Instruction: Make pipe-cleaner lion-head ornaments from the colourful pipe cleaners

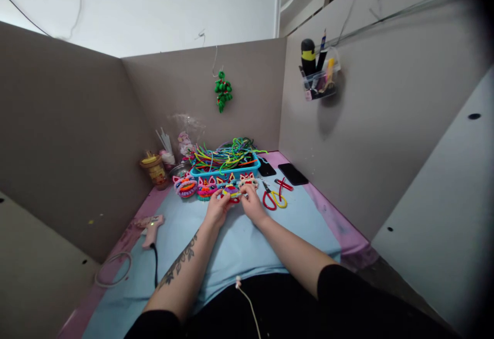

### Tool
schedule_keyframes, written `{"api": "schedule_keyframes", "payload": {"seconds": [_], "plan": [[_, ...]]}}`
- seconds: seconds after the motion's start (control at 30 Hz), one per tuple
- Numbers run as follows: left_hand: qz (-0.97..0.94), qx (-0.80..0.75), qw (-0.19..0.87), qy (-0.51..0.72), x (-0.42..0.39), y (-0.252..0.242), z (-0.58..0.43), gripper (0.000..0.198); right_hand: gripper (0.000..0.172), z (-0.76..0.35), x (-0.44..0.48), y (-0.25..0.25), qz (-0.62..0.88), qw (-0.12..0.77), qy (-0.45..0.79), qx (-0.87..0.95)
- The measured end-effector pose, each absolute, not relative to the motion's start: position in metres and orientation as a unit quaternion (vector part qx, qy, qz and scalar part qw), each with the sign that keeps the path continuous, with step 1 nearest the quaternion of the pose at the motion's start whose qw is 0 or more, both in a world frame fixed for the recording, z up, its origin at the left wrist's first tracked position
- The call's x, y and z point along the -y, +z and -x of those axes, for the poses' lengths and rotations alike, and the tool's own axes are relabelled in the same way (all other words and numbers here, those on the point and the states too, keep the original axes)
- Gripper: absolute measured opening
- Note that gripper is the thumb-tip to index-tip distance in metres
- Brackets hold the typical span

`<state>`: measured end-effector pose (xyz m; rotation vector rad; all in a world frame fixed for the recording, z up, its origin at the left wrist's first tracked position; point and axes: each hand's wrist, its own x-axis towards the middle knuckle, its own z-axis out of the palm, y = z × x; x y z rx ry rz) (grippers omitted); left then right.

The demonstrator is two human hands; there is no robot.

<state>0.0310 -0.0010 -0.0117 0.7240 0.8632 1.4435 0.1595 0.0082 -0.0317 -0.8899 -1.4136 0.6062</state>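
Observation:
Between both hands is a small pipe-cleaner piece [232, 191] in purple, yellow and red, partly covered by the fingers. My left hand [218, 207] pinches its left side. On its right edge the fingers of my right hand [251, 203] are closed. Just beyond stands a row of several fuzzy animal-like heads: a pink and purple one [186, 186] at the left, a pink and orange one [207, 190] beside it, and a pale one [248, 179] behind my right hand. Scissors with red and yellow handles [275, 200] lie to the right.
A blue basket [226, 171] full of colourful pipe cleaners stands at the back. Red-handled pliers [284, 184] and a black phone [293, 174] lie at right. A pink glue gun [153, 231] with a cord rests at left. Grey partitions [247, 92] enclose the table.

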Motion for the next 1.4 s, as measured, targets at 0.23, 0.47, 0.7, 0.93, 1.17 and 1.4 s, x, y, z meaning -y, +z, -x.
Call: {"api": "schedule_keyframes", "payload": {"seconds": [0.23,0.47,0.7,0.93,1.17,1.4], "plan": [[-0.334,-0.328,0.641,0.608,-0.001,-0.012,-0.033,0.047,0.027,-0.152,-0.023,-0.041,0.320,0.637,0.601,0.362],[-0.352,-0.308,0.630,0.620,-0.003,-0.017,-0.029,0.052,0.019,-0.159,-0.021,-0.040,0.381,0.656,0.452,0.468],[-0.368,-0.282,0.667,0.584,-0.003,-0.018,-0.028,0.043,0.028,-0.159,-0.022,-0.037,0.372,0.613,0.602,0.351],[-0.353,-0.292,0.676,0.577,-0.002,-0.015,-0.024,0.042,0.041,-0.160,-0.017,-0.032,0.336,0.593,0.654,0.329],[-0.368,-0.295,0.683,0.557,0.002,-0.013,-0.027,0.048,0.037,-0.155,-0.019,-0.035,0.268,0.637,0.656,0.304],[-0.342,-0.319,0.712,0.523,0.001,-0.015,-0.023,0.035,0.032,-0.158,-0.022,-0.037,0.310,0.631,0.607,0.371]]}}
